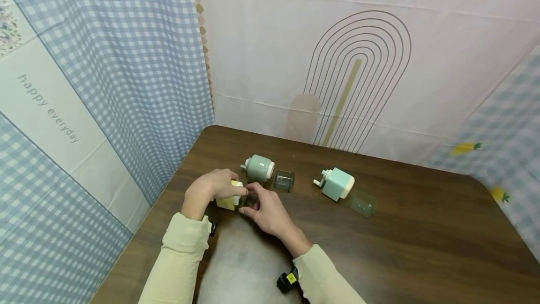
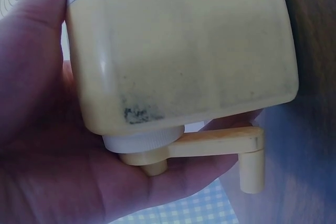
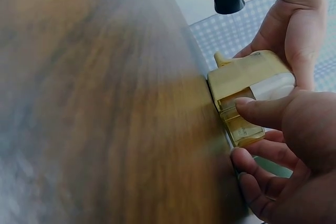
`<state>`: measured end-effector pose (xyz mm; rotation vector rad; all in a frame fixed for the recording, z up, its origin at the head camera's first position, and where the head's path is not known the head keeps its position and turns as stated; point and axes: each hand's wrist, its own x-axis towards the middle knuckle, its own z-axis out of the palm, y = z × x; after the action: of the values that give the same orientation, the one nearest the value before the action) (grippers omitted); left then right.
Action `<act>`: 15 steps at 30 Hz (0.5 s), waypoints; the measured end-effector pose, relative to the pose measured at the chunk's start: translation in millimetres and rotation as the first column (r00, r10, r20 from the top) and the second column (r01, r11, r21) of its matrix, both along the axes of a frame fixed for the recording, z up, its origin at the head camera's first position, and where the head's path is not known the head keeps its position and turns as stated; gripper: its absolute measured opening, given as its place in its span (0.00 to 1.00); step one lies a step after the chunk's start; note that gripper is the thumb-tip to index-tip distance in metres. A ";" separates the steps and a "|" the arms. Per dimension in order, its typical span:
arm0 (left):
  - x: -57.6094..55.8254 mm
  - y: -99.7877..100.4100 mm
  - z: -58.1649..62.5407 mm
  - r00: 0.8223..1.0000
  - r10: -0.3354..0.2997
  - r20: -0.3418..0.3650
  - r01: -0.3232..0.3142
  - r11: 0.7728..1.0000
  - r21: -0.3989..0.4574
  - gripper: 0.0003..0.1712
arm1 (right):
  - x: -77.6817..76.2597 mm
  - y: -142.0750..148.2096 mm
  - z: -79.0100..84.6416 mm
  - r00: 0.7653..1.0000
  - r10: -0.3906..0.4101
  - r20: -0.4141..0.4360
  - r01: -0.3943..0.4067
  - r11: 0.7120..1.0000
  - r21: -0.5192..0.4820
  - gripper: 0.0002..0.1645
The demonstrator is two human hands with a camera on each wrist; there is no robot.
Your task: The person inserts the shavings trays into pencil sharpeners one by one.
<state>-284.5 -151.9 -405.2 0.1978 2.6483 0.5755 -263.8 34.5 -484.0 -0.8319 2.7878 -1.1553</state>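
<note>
My left hand (image 1: pixel 211 186) grips a yellow hand-crank pencil sharpener (image 2: pixel 184 51) lying on its side at the left part of the table. In the left wrist view its crank handle (image 2: pixel 215 143) points down past the palm. My right hand (image 1: pixel 272 212) pinches the sharpener's see-through yellowish shavings drawer (image 3: pixel 244 131), thumb on one face and fingertips at its outer end. The drawer lines up with the sharpener's open side, partly sticking out of it. In the head view the fingers cover most of the drawer.
Just beyond the hands lies a grey-green crank sharpener (image 1: pixel 258 169), with a dark clear drawer (image 1: pixel 284 180) beside it. Farther right are a mint sharpener (image 1: pixel 337 185) and a greenish clear drawer (image 1: pixel 363 203). Curtains border the wooden table (image 1: pixel 405 247) at the back and left.
</note>
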 end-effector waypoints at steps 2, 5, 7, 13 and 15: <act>-0.2 0.0 -0.2 1.000 -0.001 0.000 0.001 1.000 -0.003 0.42 | 0.2 -0.9 0.6 1.000 -0.005 0.000 0.005 1.000 0.004 0.30; 0.2 0.0 0.1 1.000 -0.001 0.000 0.001 1.000 -0.012 0.42 | 0.3 -2.2 1.4 1.000 -0.011 0.000 0.011 1.000 0.011 0.30; 0.6 0.2 0.5 1.000 0.002 0.000 -0.002 1.000 -0.015 0.42 | 0.1 -3.0 1.5 1.000 -0.012 -0.003 0.012 1.000 0.012 0.30; 1.5 1.0 1.2 1.000 0.004 -0.005 -0.004 1.000 -0.005 0.41 | -0.6 -7.5 2.8 1.000 -0.005 -0.008 0.005 1.000 0.007 0.30; 1.5 1.0 1.3 1.000 0.002 -0.009 -0.002 1.000 -0.002 0.41 | -1.3 -9.4 3.2 1.000 -0.004 -0.010 0.005 1.000 0.008 0.30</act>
<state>-283.0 -150.9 -403.8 0.1980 2.6579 0.5743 -265.1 25.1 -480.8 -0.8332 2.8014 -1.1435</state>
